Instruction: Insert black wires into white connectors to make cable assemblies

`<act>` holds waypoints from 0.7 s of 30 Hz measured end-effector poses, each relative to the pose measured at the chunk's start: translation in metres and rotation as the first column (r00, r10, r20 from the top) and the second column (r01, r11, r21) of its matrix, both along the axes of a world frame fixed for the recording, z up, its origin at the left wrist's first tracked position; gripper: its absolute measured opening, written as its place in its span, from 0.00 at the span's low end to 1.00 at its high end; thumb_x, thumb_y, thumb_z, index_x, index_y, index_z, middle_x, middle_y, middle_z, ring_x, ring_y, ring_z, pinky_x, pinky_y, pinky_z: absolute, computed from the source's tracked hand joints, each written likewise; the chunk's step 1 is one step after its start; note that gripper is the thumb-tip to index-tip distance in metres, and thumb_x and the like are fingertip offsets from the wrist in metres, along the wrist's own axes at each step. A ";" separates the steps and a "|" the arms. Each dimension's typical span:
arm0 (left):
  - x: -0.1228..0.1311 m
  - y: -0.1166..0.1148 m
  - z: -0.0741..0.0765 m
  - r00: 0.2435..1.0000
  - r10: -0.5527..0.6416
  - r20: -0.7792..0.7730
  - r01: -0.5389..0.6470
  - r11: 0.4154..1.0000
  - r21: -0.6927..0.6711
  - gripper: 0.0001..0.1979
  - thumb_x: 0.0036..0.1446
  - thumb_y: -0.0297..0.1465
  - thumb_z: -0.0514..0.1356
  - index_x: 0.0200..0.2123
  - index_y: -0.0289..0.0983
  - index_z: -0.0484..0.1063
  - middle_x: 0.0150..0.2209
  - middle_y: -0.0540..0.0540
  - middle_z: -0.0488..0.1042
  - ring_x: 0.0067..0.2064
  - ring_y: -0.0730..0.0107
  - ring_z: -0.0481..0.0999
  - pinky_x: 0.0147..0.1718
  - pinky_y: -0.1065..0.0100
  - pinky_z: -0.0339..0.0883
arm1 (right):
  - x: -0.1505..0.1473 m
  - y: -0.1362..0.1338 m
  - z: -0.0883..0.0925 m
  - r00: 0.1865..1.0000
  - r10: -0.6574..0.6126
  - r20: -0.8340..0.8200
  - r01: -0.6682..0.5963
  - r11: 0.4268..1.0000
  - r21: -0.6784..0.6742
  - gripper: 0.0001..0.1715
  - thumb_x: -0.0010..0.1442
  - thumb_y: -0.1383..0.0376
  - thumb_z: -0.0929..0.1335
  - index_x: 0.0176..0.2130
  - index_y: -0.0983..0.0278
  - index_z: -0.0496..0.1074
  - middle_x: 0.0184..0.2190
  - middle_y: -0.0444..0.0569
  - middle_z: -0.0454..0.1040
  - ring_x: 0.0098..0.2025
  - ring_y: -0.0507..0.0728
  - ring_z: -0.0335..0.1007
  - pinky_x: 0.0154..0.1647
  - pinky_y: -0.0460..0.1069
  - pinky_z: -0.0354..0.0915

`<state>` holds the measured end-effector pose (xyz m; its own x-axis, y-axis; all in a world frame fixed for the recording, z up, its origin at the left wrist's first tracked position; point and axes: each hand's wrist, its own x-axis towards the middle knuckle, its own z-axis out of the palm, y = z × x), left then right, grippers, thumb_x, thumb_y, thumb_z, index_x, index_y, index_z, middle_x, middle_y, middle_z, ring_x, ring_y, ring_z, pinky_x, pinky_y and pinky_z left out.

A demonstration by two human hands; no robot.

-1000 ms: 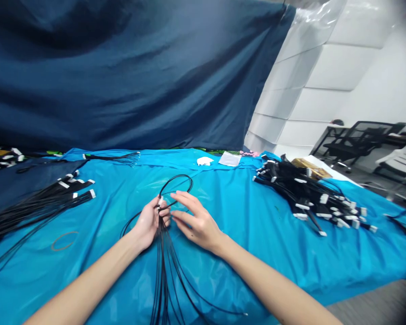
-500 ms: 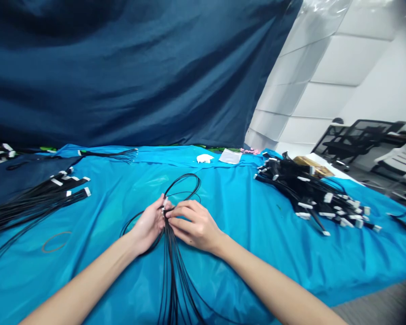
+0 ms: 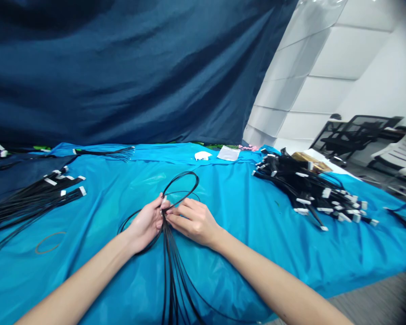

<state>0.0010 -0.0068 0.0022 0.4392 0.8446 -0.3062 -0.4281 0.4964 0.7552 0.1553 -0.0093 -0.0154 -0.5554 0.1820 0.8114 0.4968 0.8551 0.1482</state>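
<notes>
At my view's left edge, a cable pile (image 3: 37,205) points white ends inward, with a thin ring (image 3: 48,236) nearer the camera on the blue cloth (image 3: 233,212). Then comes the left hand (image 3: 144,225), curled closed around the wires (image 3: 171,271), which sit mid-cloth, tails fanning toward the camera and a loop (image 3: 198,180) standing out beyond the fingers. The right hand (image 3: 196,223) meets them from the other side, fingers bent and nearly together, tips at the wires; I can't tell whether it grips any. Farther right, a heap (image 3: 311,187) of black cables lies well apart. I'd worry about the loop springing wide if the left hold slackens, and about the tails snarling if one strand gets tugged across the others.
</notes>
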 end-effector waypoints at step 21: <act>-0.002 -0.001 0.008 0.993 0.002 0.116 0.002 0.999 -0.037 0.17 0.60 0.33 0.44 0.19 0.35 0.58 0.19 0.49 0.61 0.21 0.76 0.63 0.19 0.74 0.59 | 0.002 -0.005 0.011 1.000 -0.023 -0.011 0.022 0.999 -0.044 0.08 0.59 0.68 0.63 0.32 0.66 0.71 0.31 0.46 0.74 0.32 0.51 0.63 0.30 0.46 0.61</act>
<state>-0.0005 -0.0075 0.0098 0.4736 0.8336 -0.2843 -0.5120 0.5232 0.6812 0.1573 -0.0146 -0.0043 -0.5412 0.2301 0.8088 0.5175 0.8493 0.1047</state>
